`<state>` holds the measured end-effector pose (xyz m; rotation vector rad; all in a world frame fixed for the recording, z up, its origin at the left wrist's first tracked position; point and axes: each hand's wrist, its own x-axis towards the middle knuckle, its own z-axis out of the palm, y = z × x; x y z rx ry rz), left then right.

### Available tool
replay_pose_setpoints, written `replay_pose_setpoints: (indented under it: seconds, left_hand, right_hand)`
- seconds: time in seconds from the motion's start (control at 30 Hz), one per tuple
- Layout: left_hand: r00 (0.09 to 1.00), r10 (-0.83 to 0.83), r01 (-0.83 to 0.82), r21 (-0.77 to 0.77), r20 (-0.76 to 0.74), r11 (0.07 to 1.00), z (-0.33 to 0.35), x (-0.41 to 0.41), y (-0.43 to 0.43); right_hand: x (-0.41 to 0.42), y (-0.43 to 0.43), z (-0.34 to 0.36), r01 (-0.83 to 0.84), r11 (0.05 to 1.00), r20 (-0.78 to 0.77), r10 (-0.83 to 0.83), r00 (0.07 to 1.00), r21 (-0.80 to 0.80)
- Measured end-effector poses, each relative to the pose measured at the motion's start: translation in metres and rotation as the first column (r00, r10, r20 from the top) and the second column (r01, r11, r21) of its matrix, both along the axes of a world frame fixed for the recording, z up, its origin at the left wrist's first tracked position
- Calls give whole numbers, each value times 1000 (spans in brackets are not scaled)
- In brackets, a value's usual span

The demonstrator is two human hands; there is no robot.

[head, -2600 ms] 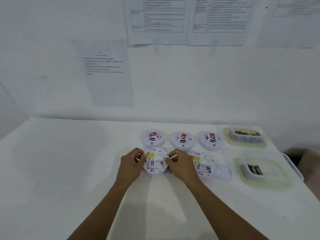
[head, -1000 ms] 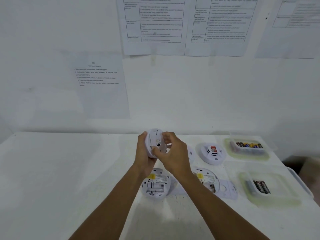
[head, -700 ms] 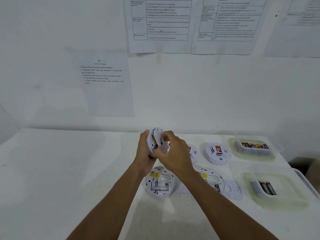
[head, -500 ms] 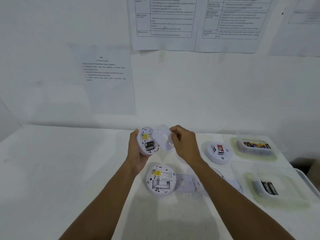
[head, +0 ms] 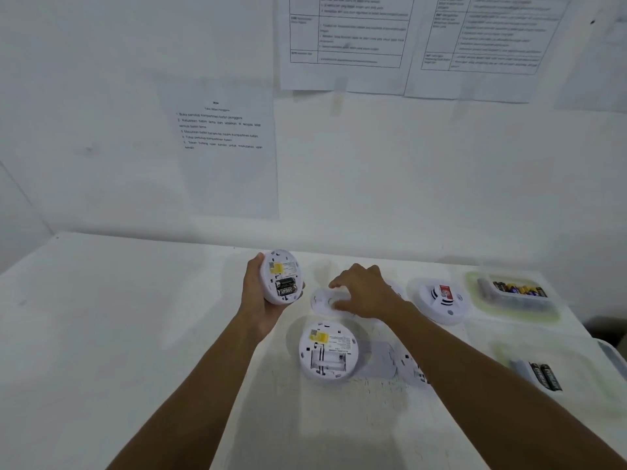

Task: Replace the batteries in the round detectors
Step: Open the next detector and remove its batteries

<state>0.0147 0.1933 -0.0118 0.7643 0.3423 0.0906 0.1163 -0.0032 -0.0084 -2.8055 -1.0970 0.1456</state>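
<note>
My left hand [head: 258,308] grips a white round detector [head: 281,273] above the table, its back turned to me. Two black batteries [head: 286,287] sit in its open compartment under a yellow label. My right hand [head: 368,296] is low over the table, its thumb and fingers holding the detector's round back cover [head: 322,301], which lies flat. In front of it lies a second detector [head: 327,356], back up, with an empty battery compartment. A third open detector [head: 412,369] is mostly hidden by my right forearm.
A loose back cover [head: 378,362] lies beside the empty detector. A detector with a red sticker [head: 441,300] sits face up at the right. Further right are a tray of mixed batteries [head: 514,290] and a tray with two black batteries [head: 548,376]. Papers hang on the wall.
Both hands lifted a detector from the back row and twisted its back cover off. My right hand has since carried the cover down to the table; my left keeps the detector raised.
</note>
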Motion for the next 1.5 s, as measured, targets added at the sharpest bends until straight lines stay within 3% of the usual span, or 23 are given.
replay_pose_setpoints:
  seconds: [0.1,0.27,0.37,0.43,0.5,0.67,0.77,1.13,1.33,1.5]
  left_hand:
    - [1000,9,-9,-38,-13,999,-4,2,4]
    - [1000,-15,14,-74,-12,997,-3,2,6]
    - [999,-32,34,-111,14,993,0,1,4]
    - [999,-40,42,-117,14,992,3,1,2]
    - [999,-38,41,-126,25,991,5,3,-3]
    - [998,-37,43,-108,51,993,13,1,-20]
    - [998,-29,33,-53,63,998,14,0,-25]
    - [999,-12,3,205,45,979,16,-3,-41]
    - [994,-55,31,234,94,972,25,-1,-65]
    - [991,-54,31,181,125,983,30,3,-98]
  right_hand:
    - [-3,2,0,-43,996,-10,43,999,-72]
    - [-3,2,1,-14,999,5,14,1000,-49]
    - [-9,4,1,32,982,-6,-31,999,186]
    - [-18,10,5,76,884,-55,-58,997,462]
    - [-31,20,14,99,766,-101,-45,994,635]
    - [-56,43,23,153,644,-199,-1,980,750]
    - [-64,46,24,216,590,-236,-45,971,778]
    - [-79,44,30,291,605,-254,-149,956,741]
    - [-86,21,39,282,592,-217,-180,959,755]
    - [-88,-20,42,364,527,-272,-246,930,768]
